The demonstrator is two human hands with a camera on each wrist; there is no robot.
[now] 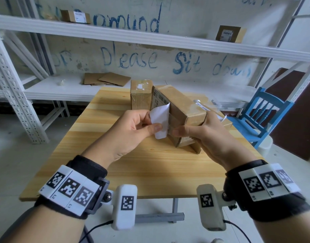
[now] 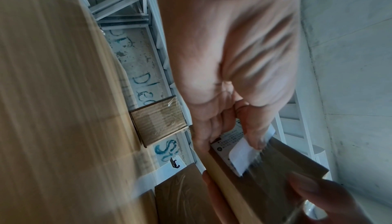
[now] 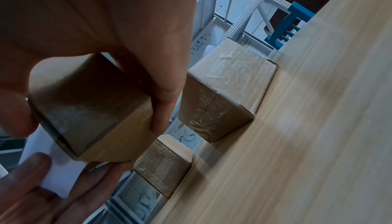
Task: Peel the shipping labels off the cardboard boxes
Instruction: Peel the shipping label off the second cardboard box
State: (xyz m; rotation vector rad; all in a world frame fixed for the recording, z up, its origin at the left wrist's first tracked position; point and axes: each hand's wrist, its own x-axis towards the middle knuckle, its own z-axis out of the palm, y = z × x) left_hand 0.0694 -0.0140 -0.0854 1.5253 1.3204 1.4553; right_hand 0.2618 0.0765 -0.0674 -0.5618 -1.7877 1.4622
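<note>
My right hand grips the near end of a long cardboard box, tilted up above the wooden table. A white shipping label is half peeled off the box's left side, its blank back curling toward me. My left hand pinches the loose flap between thumb and fingers. In the left wrist view the label lifts off the box under my thumb. In the right wrist view my fingers wrap the box end.
Another box with torn label remnants stands behind the held one, and a third box lies at the right. A peeled label sits on it. White shelving holds labelled boxes and flat cardboard. A blue chair stands at the right.
</note>
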